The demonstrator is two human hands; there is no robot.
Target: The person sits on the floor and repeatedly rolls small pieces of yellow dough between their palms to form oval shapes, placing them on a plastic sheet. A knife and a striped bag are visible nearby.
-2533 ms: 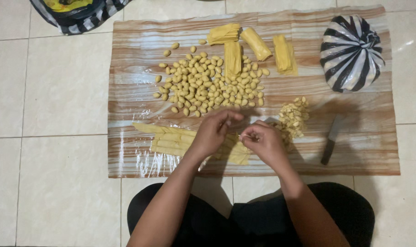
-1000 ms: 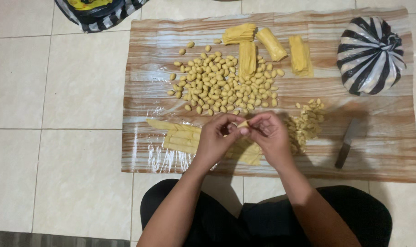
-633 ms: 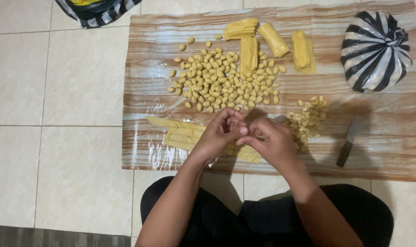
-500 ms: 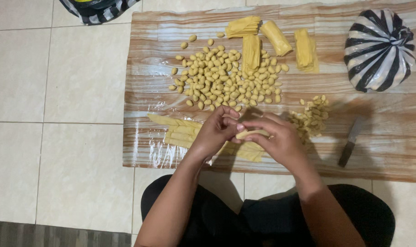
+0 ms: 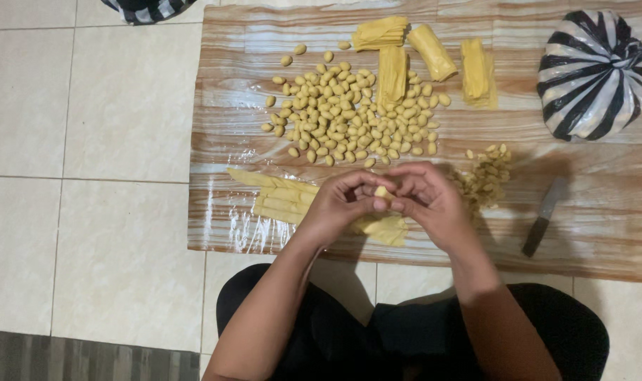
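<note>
Down at the near edge of the mat [image 5: 250, 85] we've got both hands together: our left hand [image 5: 342, 208] and right hand [image 5: 427, 201] meet fingertip to fingertip, both pinching a small yellow dough piece [image 5: 383, 192] between them, just above the mat. Under the hands lies a flat dough sheet [image 5: 388, 229], and to the left of them the dough strips [image 5: 282, 197] lie side by side. Just right of our right hand sits a small pile [image 5: 484, 176] of cut bits. Farther out, the big heap [image 5: 349, 120] of shaped pieces spreads across the middle of the mat, with four dough rolls [image 5: 434, 53] lined up beyond it. A knife [image 5: 543, 215] lies well to the right, and a striped bag [image 5: 592, 70] sits at the far right corner. Pale floor tiles [image 5: 88, 106] surround the mat.
</note>
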